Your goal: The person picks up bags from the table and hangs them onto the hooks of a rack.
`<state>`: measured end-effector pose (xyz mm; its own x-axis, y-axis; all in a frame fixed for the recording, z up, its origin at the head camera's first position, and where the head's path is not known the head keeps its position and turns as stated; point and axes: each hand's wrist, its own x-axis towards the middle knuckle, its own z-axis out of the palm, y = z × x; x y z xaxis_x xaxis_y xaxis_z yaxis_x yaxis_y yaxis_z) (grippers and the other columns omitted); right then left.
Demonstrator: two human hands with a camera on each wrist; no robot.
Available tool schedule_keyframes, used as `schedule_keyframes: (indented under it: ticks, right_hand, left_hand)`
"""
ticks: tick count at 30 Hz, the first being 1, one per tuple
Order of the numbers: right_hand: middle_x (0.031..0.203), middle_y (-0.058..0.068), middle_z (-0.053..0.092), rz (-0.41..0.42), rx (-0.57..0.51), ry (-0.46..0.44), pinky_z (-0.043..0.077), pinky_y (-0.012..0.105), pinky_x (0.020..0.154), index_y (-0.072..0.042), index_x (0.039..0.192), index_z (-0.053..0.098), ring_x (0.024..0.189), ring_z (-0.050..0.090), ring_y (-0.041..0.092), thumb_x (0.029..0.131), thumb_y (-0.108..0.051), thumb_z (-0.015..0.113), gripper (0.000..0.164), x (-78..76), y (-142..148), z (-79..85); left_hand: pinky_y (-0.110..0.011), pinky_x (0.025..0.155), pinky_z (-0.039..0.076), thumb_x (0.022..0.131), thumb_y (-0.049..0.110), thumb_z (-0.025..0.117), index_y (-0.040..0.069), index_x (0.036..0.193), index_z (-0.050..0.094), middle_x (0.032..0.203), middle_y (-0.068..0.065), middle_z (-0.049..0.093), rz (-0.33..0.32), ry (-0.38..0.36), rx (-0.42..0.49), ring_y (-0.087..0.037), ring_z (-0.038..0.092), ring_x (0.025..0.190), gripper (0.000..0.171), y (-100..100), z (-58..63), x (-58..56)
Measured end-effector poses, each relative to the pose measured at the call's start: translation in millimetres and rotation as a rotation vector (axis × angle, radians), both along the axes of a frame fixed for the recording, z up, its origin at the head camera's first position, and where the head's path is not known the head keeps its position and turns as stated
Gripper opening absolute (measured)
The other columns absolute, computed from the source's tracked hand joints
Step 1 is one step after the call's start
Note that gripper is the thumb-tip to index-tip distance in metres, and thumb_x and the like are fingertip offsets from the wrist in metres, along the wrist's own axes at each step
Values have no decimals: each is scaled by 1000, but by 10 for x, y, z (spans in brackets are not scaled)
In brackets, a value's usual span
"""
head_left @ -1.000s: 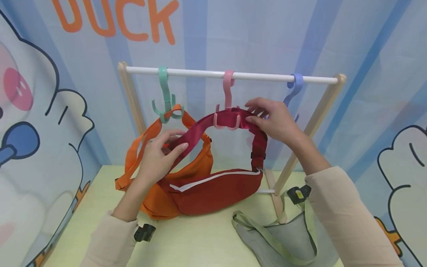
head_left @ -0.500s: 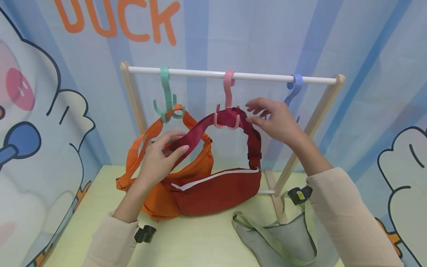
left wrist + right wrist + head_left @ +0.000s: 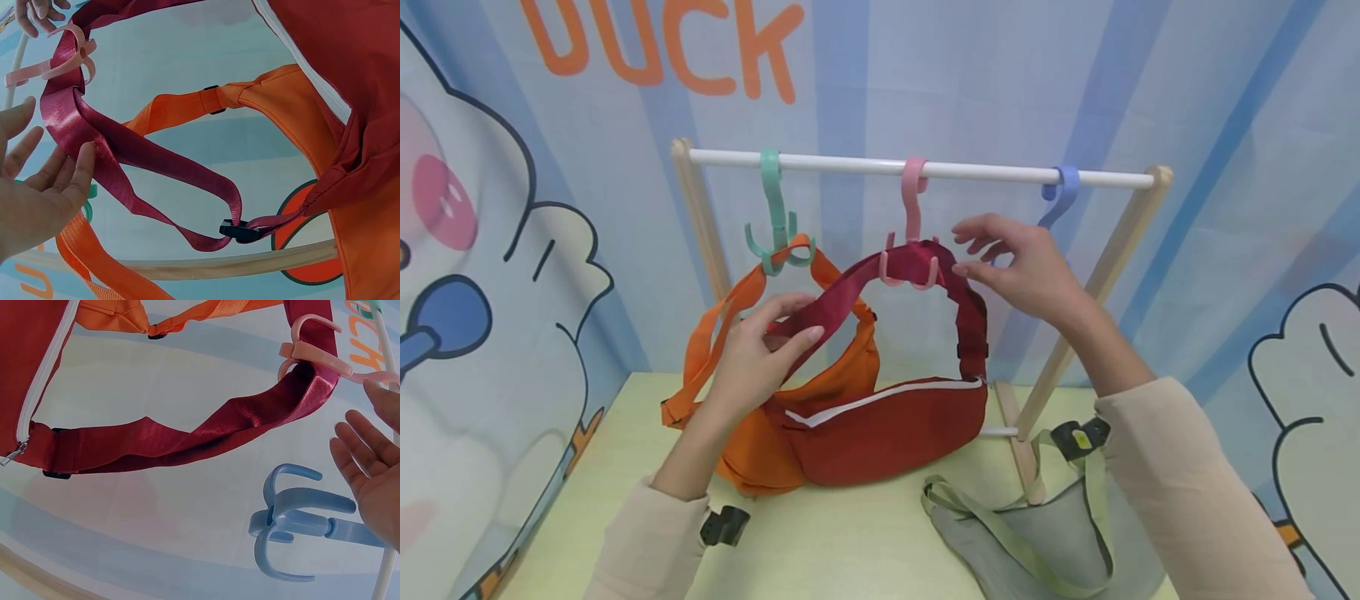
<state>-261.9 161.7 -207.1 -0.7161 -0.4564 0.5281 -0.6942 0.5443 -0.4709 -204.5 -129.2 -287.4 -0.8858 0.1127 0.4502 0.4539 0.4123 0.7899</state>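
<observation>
A red waist bag (image 3: 887, 433) with a white zipper hangs by its dark red strap (image 3: 913, 262) from the prongs of the pink hook (image 3: 913, 200). My left hand (image 3: 763, 354) is at the strap's left part, its fingertips against the webbing; in the left wrist view the thumb stands apart from it. Beside the strap's right bend is my right hand (image 3: 1018, 262), fingers loosely bent and holding nothing. In the right wrist view a gap shows between that hand (image 3: 375, 462) and the strap (image 3: 250, 422). A black buckle (image 3: 240, 230) joins the strap's lower left.
On the green hook (image 3: 772, 208) hangs an orange bag (image 3: 752, 450), partly behind the red one. The blue hook (image 3: 300, 515) bears nothing, near my right hand. A grey-green bag (image 3: 1030, 542) lies on the table at front right. Wooden posts (image 3: 1120, 250) carry the white rod (image 3: 850, 167).
My right hand has let go of the strap and stands slightly off it. The strap's right side has swung a little left. My left hand has barely moved.
</observation>
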Motion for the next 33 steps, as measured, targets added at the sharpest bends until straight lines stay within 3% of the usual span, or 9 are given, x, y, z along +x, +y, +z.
schedule_keyframes:
  ticks: [16, 26, 33]
  right_hand:
    - [107, 13, 61, 15, -9, 11, 47, 39, 82, -1, 115, 57, 93, 58, 23, 80, -5, 69, 37, 60, 22, 31]
    - [107, 11, 62, 58, -19, 25, 47, 36, 80, -1, 115, 58, 92, 59, 20, 78, -4, 71, 39, 119, 46, 48]
    - [105, 12, 62, 55, 10, 65, 48, 35, 78, 0, 115, 57, 89, 59, 20, 77, -2, 72, 41, 134, 82, 26]
  left_hand:
    - [-36, 72, 52, 86, 13, 64, 6, 122, 54, 115, -13, 54, 4, 3, 30, -27, 65, 84, 38, 1, 72, 2]
    - [-38, 78, 50, 86, 16, 65, 9, 120, 56, 117, -7, 53, 33, 46, 25, -21, 53, 105, 37, -4, 107, 54]
    - [-39, 77, 50, 85, 16, 65, 8, 121, 56, 116, -7, 53, 23, 45, 28, -21, 53, 104, 38, 13, 130, 88]
